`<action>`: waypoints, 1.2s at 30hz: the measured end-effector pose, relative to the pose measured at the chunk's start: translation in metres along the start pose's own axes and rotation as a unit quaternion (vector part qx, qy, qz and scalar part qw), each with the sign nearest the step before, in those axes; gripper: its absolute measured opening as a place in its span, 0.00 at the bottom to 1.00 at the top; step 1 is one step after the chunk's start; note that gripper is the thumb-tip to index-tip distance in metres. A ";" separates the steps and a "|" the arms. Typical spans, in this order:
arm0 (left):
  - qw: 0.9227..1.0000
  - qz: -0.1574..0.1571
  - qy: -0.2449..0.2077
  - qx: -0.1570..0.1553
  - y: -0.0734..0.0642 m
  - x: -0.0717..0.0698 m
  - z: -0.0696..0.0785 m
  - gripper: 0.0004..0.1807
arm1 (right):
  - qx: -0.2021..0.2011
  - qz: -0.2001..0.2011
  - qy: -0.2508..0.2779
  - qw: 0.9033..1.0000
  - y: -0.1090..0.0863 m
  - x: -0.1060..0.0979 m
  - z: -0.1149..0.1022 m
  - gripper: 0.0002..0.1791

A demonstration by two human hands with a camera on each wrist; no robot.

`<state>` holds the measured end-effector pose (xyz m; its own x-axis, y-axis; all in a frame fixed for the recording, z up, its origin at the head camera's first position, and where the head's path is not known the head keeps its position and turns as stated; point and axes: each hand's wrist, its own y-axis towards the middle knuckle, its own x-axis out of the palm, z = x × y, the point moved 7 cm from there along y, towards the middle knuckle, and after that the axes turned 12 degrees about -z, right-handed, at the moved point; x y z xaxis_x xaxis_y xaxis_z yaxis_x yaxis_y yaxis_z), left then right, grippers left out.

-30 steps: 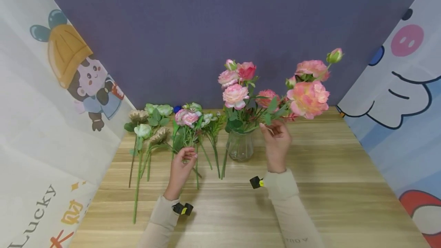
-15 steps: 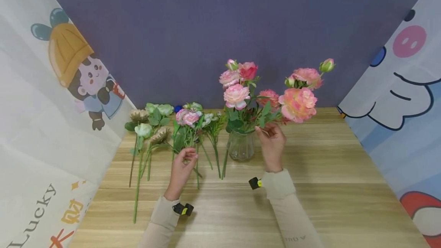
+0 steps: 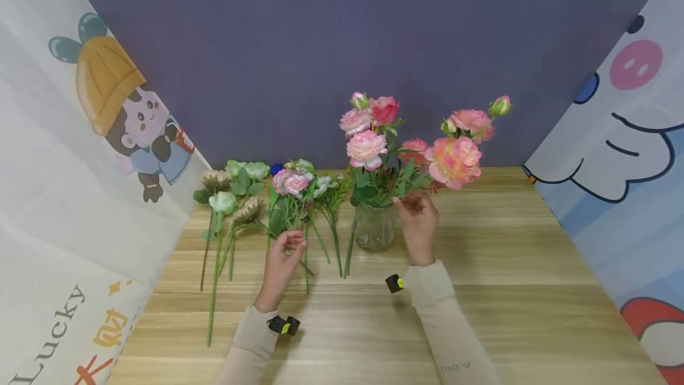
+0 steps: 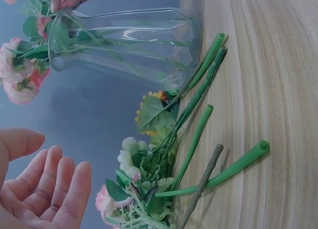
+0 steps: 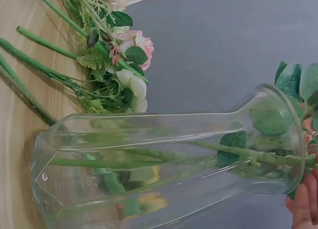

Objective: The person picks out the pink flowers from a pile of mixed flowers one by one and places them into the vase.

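Observation:
My right hand (image 3: 417, 218) is at the mouth of a clear glass vase (image 3: 375, 232), its thumb and fingers pinching the stem of a pink-orange peony spray (image 3: 454, 160). The spray leans out to the right. Through the glass in the right wrist view, green stems (image 5: 114, 163) reach down inside. Pale pink peonies (image 3: 366, 148) stand in the vase on the left. Over the lying flowers, my left hand (image 3: 282, 260) hangs with loosely bent fingers and nothing in them; the left wrist view shows its palm and fingers (image 4: 52, 189) apart from everything.
Left of the vase lie several artificial stems on the wooden table (image 3: 352, 337): white-green blooms (image 3: 221, 202), beige flowers (image 3: 248, 211) and a pink cluster (image 3: 291, 183). A dark panel (image 3: 342, 46) stands behind. Printed curtains (image 3: 48, 165) hang at both sides.
My right hand has moved left toward the vase mouth, and the pink-orange peony spray has shifted left and slightly down with it. The left hand has stayed nearly still.

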<state>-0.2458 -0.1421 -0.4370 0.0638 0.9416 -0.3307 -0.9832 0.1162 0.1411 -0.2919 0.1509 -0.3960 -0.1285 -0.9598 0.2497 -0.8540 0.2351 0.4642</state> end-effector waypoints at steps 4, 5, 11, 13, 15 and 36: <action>1.000 0.001 0.000 -0.001 0.000 0.001 -0.001 0.11 | -0.006 0.004 -0.025 1.000 0.000 0.001 -0.007 0.09; 1.000 0.001 -0.001 -0.002 0.000 0.001 -0.001 0.11 | -0.005 0.004 -0.033 0.999 0.000 0.001 -0.007 0.10; 1.000 -0.004 -0.005 -0.006 0.001 0.002 -0.003 0.10 | 0.006 0.002 -0.067 0.998 0.000 0.001 -0.005 0.13; 1.000 -0.005 -0.005 -0.006 0.001 0.002 -0.003 0.11 | 0.009 0.000 -0.073 0.997 0.000 0.002 -0.004 0.13; 1.000 -0.005 -0.003 -0.007 0.001 0.002 -0.004 0.10 | 0.010 -0.001 -0.081 0.997 0.000 0.002 -0.004 0.13; 1.000 0.003 0.006 -0.012 0.009 0.003 -0.038 0.11 | 0.045 -0.031 -0.205 0.977 0.001 0.010 -0.020 0.11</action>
<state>-0.2606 -0.1504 -0.4718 0.0562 0.9383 -0.3412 -0.9874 0.1028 0.1200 -0.2840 0.1448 -0.3757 -0.2504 -0.9571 -0.1459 -0.9052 0.1780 0.3858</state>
